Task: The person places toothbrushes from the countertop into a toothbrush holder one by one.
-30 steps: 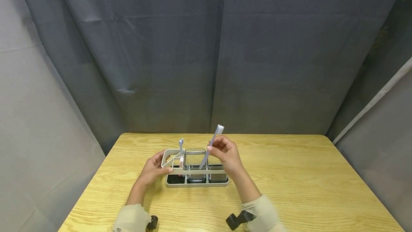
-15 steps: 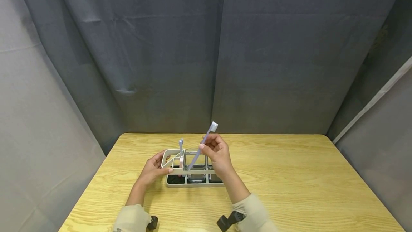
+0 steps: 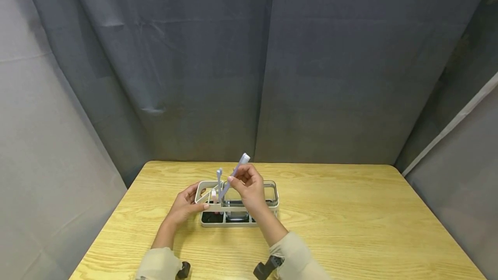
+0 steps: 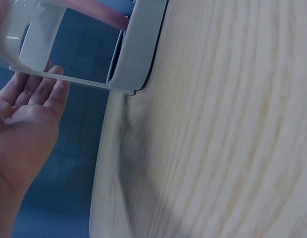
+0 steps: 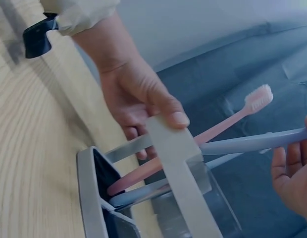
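Observation:
My left hand (image 3: 184, 204) grips the left end of a pale toothbrush holder (image 3: 249, 208), thumb on the front of the upper frame and fingers behind. In my right hand (image 3: 250, 190) a lavender toothbrush (image 3: 241, 162) is pinched between thumb and fingers, bristles up and tilted right. Its lower end is at the holder's left section. A pink toothbrush (image 5: 225, 122) and a light blue toothbrush (image 3: 219, 177) stand in that section. One clear cup (image 3: 236, 215) sits in the middle slot. Another clear cup (image 3: 271, 191) at the right is partly hidden by my right hand.
The holder stands on a wood-grain table (image 3: 350, 211). Behind the table's far edge hangs a grey curtain (image 3: 330, 77), with lighter cloth at both sides. A black wrist camera (image 3: 268, 267) is strapped at my right sleeve.
My right hand has moved left with the lavender toothbrush, its lower end passing from over the middle cup to the left section. The pink toothbrush has shifted slightly left. My left hand stays put.

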Tool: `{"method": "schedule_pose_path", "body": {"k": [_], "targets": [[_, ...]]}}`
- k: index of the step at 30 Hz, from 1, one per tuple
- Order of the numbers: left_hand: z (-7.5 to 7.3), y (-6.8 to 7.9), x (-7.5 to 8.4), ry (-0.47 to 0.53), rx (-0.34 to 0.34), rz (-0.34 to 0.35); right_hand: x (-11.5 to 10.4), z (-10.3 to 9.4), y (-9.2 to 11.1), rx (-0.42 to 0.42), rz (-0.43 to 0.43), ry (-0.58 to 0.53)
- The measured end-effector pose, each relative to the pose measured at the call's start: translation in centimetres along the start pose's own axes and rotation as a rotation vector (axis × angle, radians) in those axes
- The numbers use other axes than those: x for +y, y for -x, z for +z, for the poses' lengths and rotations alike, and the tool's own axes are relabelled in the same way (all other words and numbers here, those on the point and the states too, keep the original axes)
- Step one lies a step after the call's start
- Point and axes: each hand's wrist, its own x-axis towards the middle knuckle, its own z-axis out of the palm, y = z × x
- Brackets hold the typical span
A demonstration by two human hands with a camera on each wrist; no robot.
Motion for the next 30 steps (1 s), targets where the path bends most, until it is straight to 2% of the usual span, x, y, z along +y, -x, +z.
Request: {"method": "schedule_pose_path", "body": {"k": [5,11,18,24,30], "targets": [[0.1,0.0,0.0,-0.011,-0.005,0.007,0.8,0.3,-0.1,-0.013,0.022,0.088],[0.1,-0.1,0.2,-0.024,-0.005,-0.003,1.4,0.5,-0.4,-0.071,0.133,0.177],[0.3,-0.1,0.5,0.006,-0.009,-0.025,-1.0,1.6,0.0,-0.126,0.196,0.3],[0.3,-0.2,-0.1,0.002,-0.005,-0.02,-0.7,1.3,0.3,-0.183,0.219,0.397],[0.5,-0.1,-0.1,0.014,0.003,-0.019,-1.4,1.4,0.3,-0.238,0.263,0.504]]}}
